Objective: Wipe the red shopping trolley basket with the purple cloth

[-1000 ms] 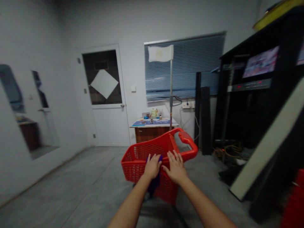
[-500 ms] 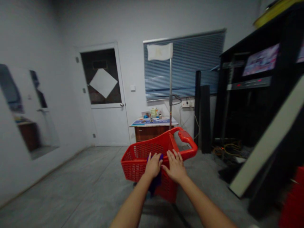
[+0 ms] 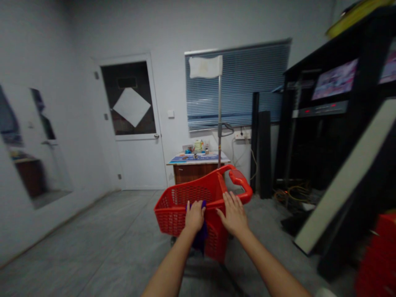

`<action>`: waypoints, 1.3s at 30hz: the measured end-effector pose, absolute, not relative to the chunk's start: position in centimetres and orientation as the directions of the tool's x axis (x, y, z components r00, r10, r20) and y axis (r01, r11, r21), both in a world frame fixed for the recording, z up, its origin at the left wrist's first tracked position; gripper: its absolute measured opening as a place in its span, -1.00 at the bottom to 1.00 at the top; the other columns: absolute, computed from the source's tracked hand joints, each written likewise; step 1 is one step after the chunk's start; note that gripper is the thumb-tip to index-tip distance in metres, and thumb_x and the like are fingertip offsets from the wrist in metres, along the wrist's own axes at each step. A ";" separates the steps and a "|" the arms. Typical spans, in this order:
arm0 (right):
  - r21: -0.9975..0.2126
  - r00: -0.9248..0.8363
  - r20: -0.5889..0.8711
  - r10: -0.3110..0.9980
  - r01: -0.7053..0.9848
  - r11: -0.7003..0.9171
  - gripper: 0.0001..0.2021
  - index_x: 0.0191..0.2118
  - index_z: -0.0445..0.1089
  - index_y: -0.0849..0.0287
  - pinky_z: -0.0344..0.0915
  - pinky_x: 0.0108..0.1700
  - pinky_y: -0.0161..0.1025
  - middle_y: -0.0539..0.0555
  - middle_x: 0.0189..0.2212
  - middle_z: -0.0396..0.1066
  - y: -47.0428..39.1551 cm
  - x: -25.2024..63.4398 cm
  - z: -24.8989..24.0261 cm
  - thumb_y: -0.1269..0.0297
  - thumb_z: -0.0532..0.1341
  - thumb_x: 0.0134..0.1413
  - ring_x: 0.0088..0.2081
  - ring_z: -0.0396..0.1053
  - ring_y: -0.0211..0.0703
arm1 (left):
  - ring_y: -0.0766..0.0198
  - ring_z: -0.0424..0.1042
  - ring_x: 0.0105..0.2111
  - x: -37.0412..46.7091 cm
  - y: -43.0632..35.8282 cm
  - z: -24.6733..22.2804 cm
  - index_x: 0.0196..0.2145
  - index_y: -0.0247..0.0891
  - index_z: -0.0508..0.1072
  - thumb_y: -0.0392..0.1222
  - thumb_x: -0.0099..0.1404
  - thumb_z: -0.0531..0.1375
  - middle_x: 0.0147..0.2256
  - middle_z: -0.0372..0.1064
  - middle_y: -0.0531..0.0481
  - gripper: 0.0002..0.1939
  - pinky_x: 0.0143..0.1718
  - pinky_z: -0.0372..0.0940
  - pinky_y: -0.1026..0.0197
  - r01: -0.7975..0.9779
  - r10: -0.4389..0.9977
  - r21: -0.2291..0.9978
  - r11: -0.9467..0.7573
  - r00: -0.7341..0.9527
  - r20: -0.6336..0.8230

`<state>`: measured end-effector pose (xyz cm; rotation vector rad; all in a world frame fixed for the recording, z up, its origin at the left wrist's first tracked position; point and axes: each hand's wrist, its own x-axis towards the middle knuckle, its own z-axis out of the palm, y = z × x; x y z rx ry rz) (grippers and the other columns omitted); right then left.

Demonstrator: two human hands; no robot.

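Observation:
A red plastic shopping cart (image 3: 176,220) with perforated sides stands on the floor ahead, its handle to the right. My left hand (image 3: 194,216) presses a purple cloth (image 3: 201,235) over the near rim, fingers wrapped over it; the cloth hangs down the cart's outer side. My right hand (image 3: 232,212) rests on the rim near the handle, its fingers stretched out and nothing held in it.
Behind the cart stands a small desk (image 3: 198,173) with bottles on top, beside a pole with a white flag (image 3: 206,67). A door (image 3: 139,165) is at the back left. Black racks, leaning panels (image 3: 349,177), cables (image 3: 297,194) and a red basket (image 3: 377,255) are on the right.
My left hand and the cloth have shifted slightly left along the rim. My right hand has moved a little right, nearer the handle. The whole view has shifted slightly.

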<state>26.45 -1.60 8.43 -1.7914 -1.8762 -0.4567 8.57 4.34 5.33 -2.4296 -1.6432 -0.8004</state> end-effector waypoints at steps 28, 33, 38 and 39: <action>-0.115 -0.034 0.628 0.778 0.984 0.136 -0.34 0.26 0.12 0.37 -0.27 0.32 -0.05 0.19 0.28 0.08 -1.4 23.6 8.1 -0.05 -0.01 0.23 0.31 -0.10 0.04 | 0.10 0.11 0.25 8.6 4.1 5.6 0.21 -0.17 0.20 -0.20 0.43 -0.07 0.19 0.25 -0.10 -0.59 0.30 -0.22 -0.23 0.841 0.790 0.235 -0.487 0.309 0.530; -0.127 -0.027 0.616 0.787 0.983 0.133 -0.36 0.27 0.11 0.37 -0.29 0.32 -0.07 0.16 0.28 0.08 -1.7 23.2 8.3 -0.02 -0.01 0.23 0.31 -0.10 0.03 | 0.19 0.13 0.24 9.3 4.2 5.9 0.22 -0.13 0.17 -0.24 0.42 -0.08 0.19 0.26 -0.05 -0.56 0.31 -0.19 -0.16 0.787 0.762 0.252 -0.563 0.376 0.527; -0.118 -0.034 0.605 0.795 0.984 0.132 -0.34 0.28 0.09 0.36 -0.29 0.32 -0.08 0.15 0.29 0.06 -1.9 23.3 8.5 -0.06 -0.03 0.24 0.31 -0.11 0.01 | 0.19 0.09 0.26 9.0 4.2 5.8 0.21 -0.17 0.19 -0.25 0.43 -0.08 0.20 0.23 -0.06 -0.58 0.31 -0.24 -0.17 0.791 0.767 0.267 -0.551 0.355 0.535; -0.118 -0.033 0.602 0.798 0.984 0.130 -0.33 0.28 0.09 0.36 -0.29 0.32 -0.08 0.16 0.29 0.06 -1.9 23.2 8.5 -0.07 -0.04 0.24 0.31 -0.11 0.02 | 0.18 0.09 0.26 8.8 4.2 5.7 0.20 -0.17 0.20 -0.24 0.43 -0.08 0.20 0.23 -0.07 -0.58 0.31 -0.25 -0.17 0.800 0.774 0.265 -0.539 0.345 0.531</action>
